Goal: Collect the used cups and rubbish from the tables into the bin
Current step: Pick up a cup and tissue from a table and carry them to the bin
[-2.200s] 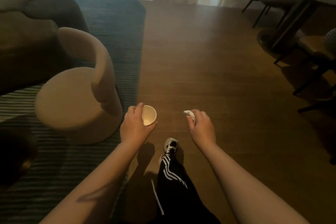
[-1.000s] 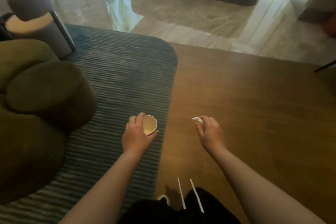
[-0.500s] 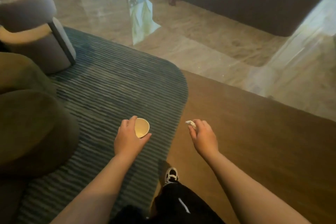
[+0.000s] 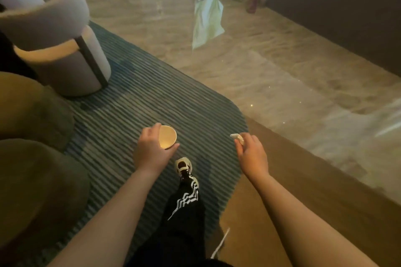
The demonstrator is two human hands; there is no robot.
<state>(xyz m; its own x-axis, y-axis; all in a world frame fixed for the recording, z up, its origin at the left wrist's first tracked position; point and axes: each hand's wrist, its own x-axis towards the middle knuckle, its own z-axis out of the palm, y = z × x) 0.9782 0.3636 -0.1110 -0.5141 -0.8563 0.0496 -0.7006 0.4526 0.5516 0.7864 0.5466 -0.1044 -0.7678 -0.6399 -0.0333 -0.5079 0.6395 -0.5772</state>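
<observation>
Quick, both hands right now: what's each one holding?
Left hand: grips a paper cup, its mouth facing the camera.
Right hand: pinches a small white scrap.

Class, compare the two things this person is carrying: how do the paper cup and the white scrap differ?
The paper cup is round, cream and open-mouthed; the white scrap is small and crumpled. The left hand wraps the cup, while the right hand pinches the scrap at its fingertips. The cup is clearly larger. Both are held out over the striped rug.
</observation>
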